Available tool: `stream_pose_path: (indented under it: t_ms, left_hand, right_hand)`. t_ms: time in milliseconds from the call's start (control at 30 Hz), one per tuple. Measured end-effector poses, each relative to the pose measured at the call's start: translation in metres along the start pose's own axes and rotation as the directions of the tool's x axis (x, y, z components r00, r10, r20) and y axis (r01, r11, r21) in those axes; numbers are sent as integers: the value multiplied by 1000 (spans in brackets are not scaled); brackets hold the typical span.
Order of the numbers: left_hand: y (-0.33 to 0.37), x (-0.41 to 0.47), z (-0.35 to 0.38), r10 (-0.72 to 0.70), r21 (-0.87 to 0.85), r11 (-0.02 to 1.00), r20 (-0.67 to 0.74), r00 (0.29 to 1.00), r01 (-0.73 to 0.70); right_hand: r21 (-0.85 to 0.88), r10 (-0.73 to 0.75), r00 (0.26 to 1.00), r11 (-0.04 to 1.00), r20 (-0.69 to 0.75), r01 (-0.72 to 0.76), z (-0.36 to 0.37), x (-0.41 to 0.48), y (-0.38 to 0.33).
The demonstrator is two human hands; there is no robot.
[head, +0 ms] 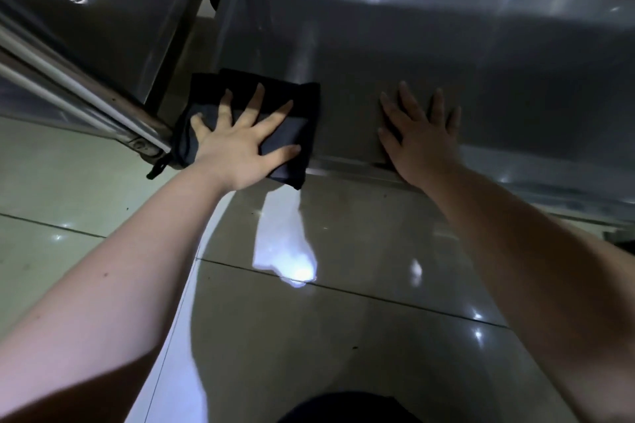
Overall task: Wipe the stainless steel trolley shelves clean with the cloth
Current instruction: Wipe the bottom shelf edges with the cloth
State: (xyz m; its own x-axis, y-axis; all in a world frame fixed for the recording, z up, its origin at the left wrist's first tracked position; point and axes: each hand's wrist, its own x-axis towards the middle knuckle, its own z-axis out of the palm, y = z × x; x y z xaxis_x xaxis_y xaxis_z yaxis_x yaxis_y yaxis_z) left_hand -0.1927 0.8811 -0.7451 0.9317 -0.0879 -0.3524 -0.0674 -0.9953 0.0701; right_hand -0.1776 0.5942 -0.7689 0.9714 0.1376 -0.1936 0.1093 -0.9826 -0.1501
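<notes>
Dark cloth [304, 103] pressed on the trolley shelf [515, 96].
Left grip [237, 144], fingers spread, presses it; right grip [422, 144] lies flat, empty.

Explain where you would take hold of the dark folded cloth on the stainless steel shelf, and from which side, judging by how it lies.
Probably its near corner beside the thumb, approached from the front. The dark folded cloth lies flat on the stainless steel shelf under the spread left hand, leaving little to pinch, but that corner overhangs the shelf's front lip, free to pinch.

Dark folded cloth [292, 134] flat on steel trolley shelf [446, 79]
</notes>
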Motion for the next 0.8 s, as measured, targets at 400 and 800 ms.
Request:
stream_pose_path:
  t_ms: [400, 800]
  left_hand:
    - [53, 25, 3, -13, -16, 1000, -18, 1000, 12]
    - [253, 67, 8, 174, 10, 985, -39, 984, -173]
  right_hand:
    - [-78, 45, 990, 996, 134, -35, -18, -79, 192]
    - [-95, 23, 995, 995, 94, -14, -14, -71, 202]
